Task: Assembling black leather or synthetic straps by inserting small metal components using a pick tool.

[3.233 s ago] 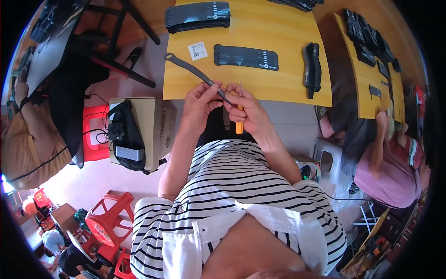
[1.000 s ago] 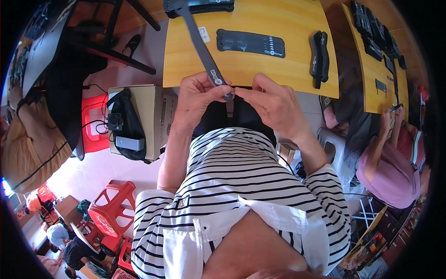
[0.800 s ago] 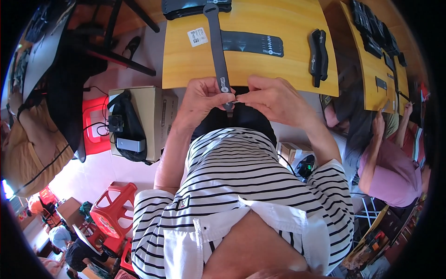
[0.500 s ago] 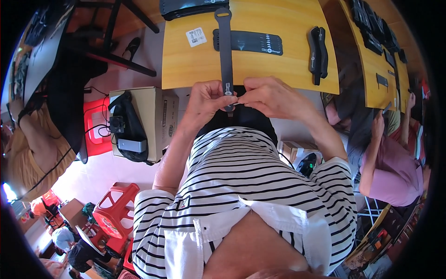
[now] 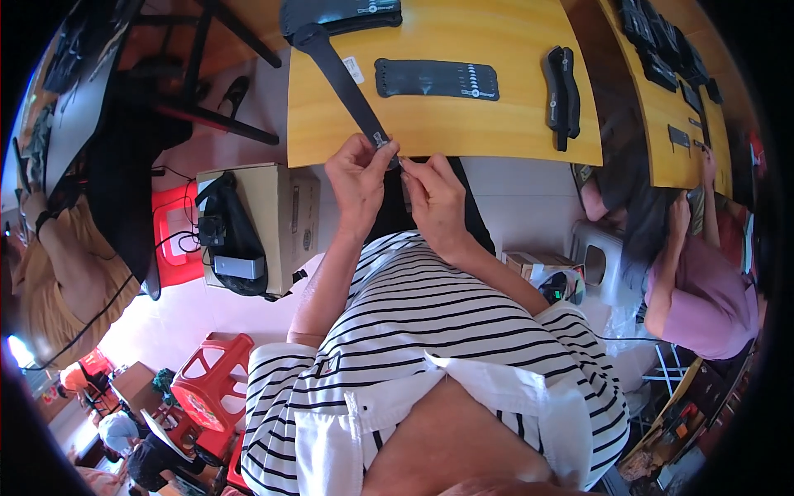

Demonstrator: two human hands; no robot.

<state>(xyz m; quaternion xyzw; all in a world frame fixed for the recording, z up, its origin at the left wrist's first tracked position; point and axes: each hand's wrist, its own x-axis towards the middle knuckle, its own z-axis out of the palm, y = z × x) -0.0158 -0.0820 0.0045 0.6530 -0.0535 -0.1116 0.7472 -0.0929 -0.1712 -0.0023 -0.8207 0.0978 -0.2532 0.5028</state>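
A long black strap (image 5: 347, 83) with a rounded, wider far end slants up and to the left over the table. Its near end is pinched between the thumb and fingers of my left hand (image 5: 357, 178), just off the table's near edge. Close beside it on the right, my right hand (image 5: 438, 198) has its thumb and fingertips pressed together at the strap's near end; what they pinch is too small to make out. Beyond my hands, a flat row of similar black straps (image 5: 437, 78) lies on the table. A white label (image 5: 354, 69) is partly covered by the held strap.
On the yellow wooden table (image 5: 513, 132) lie a black strap stack (image 5: 356, 11) at the far left and a strap bundle (image 5: 562, 99) at the right. A cardboard box (image 5: 281, 198) stands left of me. People work at tables on both sides.
The held strap has swung from nearly upright to a leftward slant, its far end now near the stack. My right hand has turned and moved nearer my body, its elbow drawn in.
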